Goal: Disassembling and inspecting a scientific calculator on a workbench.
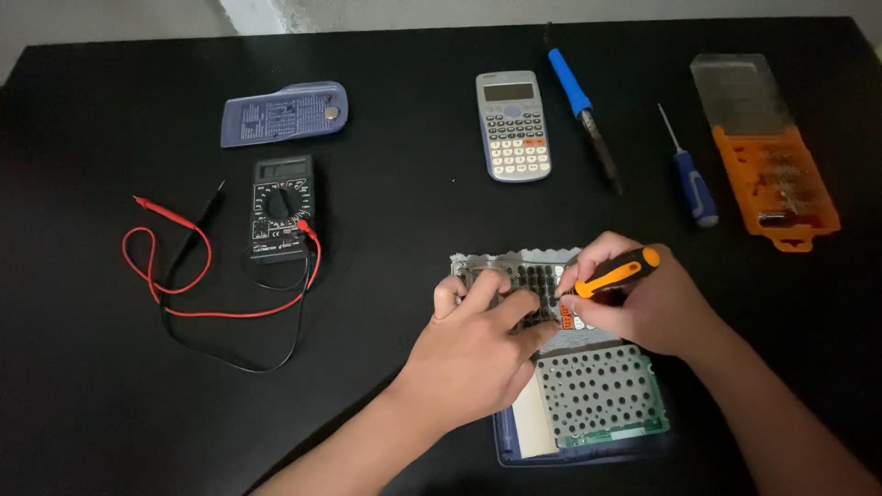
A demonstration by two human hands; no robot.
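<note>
From the head view, my left hand (478,354) presses flat on the opened calculator (560,354) near the table's front edge, fingers spread, gripping nothing. My right hand (643,303) is wrapped around an orange-handled screwdriver (614,274), tip down among the keys. I judge the tip could slip and gouge the green circuit board (611,390), or a loosened screw could vanish against the black table (92,404). Farther back lie a multimeter (281,207), a second calculator (514,124), a soldering iron (583,106) and an orange bit case (772,161). The room is dim, with a pale wall beyond.

Left hand (473,354) pressed flat, right hand (643,303) curled closed
</note>
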